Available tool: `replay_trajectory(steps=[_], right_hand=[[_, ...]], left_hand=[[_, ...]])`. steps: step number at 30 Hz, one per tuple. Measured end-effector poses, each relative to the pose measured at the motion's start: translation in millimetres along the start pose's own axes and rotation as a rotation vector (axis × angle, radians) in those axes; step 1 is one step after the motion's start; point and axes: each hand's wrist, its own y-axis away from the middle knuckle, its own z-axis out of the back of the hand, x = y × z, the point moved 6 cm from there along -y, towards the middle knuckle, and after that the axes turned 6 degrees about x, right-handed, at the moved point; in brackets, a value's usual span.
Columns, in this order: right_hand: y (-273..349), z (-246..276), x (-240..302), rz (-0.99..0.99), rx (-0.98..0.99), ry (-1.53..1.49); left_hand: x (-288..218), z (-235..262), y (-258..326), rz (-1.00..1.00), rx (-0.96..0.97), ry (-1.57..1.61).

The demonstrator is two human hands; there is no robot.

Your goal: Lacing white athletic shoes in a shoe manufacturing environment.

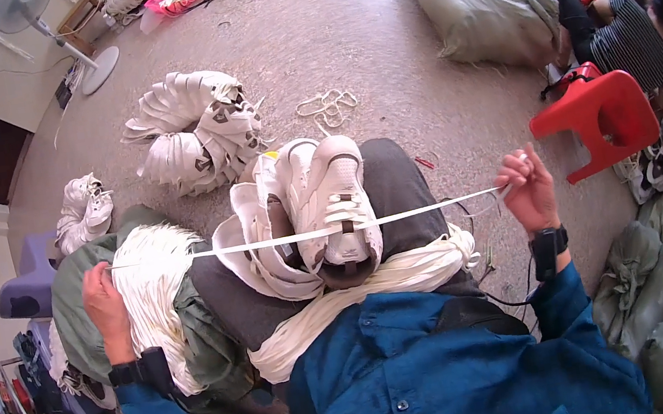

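Hands, left point(105, 302) and right point(527, 192), stretch white lace point(284, 239) across shoe point(340, 206).

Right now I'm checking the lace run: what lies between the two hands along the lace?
In the head view, the white shoe on the lap sits between left hand and right hand; the flat lace threads through it.

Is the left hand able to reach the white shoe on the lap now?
Probably yes: the white shoe lies on the lap with nothing between it and the left hand, but that hand grips one end of the stretched lace.
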Motion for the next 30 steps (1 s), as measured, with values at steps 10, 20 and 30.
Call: replay_trajectory(steps=[10,20,30], right_hand=[[37.7,86.9,83.1,0.142,-0.534,0.369],[-25.1,-37.0,-97.4,-0.519,-0.032,0.822],[-31.4,-36.5,-151.0,-0.463,0.05,1.22]], left_hand=[[-141.4,-42.4,37.4,0.082,0.269,0.544],[-274.2,-104.1,61.6,0.146,0.53,1.21],[-285.6,-95.6,43.4,-0.04,0.329,1.078]])
